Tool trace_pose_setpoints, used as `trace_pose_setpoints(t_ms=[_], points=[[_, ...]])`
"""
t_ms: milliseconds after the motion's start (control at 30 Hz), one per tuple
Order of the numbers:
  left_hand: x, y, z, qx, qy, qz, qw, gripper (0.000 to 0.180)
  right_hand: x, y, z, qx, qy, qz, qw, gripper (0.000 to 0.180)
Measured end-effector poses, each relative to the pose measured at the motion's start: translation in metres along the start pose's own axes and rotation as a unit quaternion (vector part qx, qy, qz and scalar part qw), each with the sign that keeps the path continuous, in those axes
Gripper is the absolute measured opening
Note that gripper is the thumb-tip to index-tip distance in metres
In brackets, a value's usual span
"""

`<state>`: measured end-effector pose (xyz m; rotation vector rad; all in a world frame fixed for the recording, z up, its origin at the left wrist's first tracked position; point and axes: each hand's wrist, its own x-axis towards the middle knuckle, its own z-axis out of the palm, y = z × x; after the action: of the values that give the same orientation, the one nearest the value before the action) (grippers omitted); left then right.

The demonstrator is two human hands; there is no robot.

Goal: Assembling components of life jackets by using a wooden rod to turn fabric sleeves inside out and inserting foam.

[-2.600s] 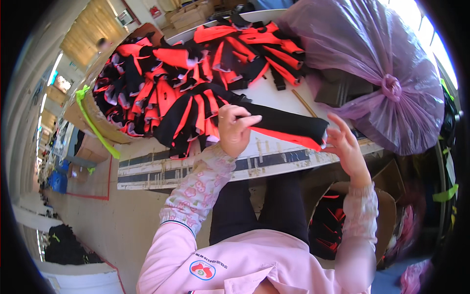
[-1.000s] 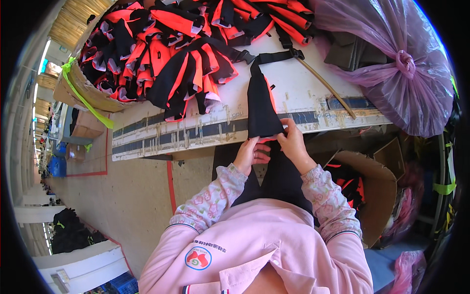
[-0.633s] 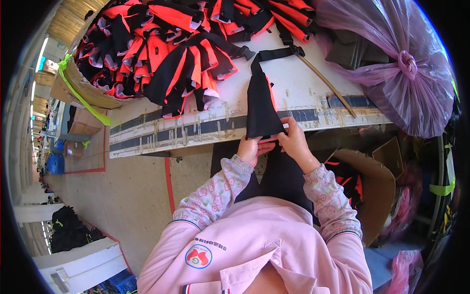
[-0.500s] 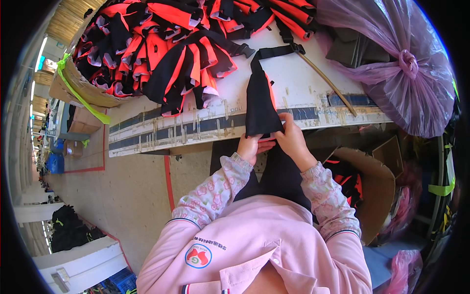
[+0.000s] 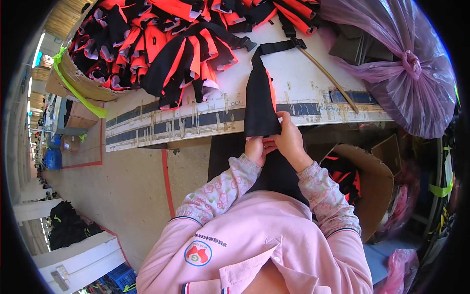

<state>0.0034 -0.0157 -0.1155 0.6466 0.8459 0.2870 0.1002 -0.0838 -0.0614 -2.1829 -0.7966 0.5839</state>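
Two hands, one black-and-orange fabric piece (image 5: 261, 105), lying over the table's near edge. Right hand (image 5: 290, 142) pinches its near right corner; left hand (image 5: 255, 151) is under the near end, fingers partly hidden, can't tell how tight. One pile of similar pieces (image 5: 152, 44) far left, too many to count. One stick (image 5: 329, 77), one purple bag (image 5: 413, 98) right. White table (image 5: 293, 73), taped, scuffed near edge. Grey floor (image 5: 127, 186), red lines (image 5: 167, 181).
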Motion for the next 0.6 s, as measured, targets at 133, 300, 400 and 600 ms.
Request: trace_pose_setpoints(t_ms=[133,300,400,600], points=[[0.000,0.001,0.000,0.025,0.019,0.014,0.999,0.033,-0.003,-0.004,-0.005,-0.061,-0.010,-0.012,0.998,0.056],[-0.005,0.021,-0.004,0.084,-0.041,-0.022,0.995,0.038,-0.002,-0.005,-0.011,-0.136,0.019,-0.080,0.987,0.054],[-0.004,0.026,-0.012,0.063,-0.118,-0.043,0.990,0.039,-0.001,-0.005,-0.013,-0.131,0.017,-0.081,0.988,0.053],[-0.004,0.014,-0.012,0.025,-0.108,-0.051,0.993,0.035,-0.003,0.006,-0.008,-0.105,0.044,-0.134,0.984,0.055]])
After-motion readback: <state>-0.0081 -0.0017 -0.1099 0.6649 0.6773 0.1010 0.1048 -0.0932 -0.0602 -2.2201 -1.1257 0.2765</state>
